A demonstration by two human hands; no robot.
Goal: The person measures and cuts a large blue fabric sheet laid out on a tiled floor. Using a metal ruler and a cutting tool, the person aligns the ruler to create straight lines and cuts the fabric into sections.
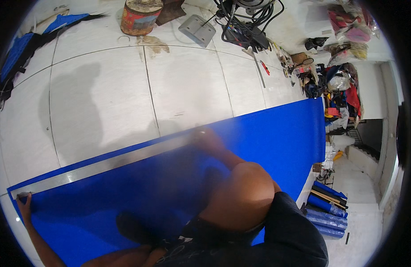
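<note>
A long metal straightedge (112, 161) lies slantwise on a large blue sheet (281, 138) spread over the floor, close to the sheet's far edge. At the straightedge's left end, my left hand (24, 205) rests with thumb and finger spread apart, touching its corner. My right hand (206, 139) is at the other end, fingers drawn together. A hazy blur over this spot hides whatever those fingers hold. My bare knee (245, 191) is bent over the sheet between my arms.
Beyond the sheet stand a rusty red tin (141, 18), a grey pedal-like plate (197, 30) and tangled black cables (245, 22). A thin metal ruler (260, 71) lies near a red tool (264, 67). Blue rolls (325, 218) and heaped scraps (343, 89) are at right.
</note>
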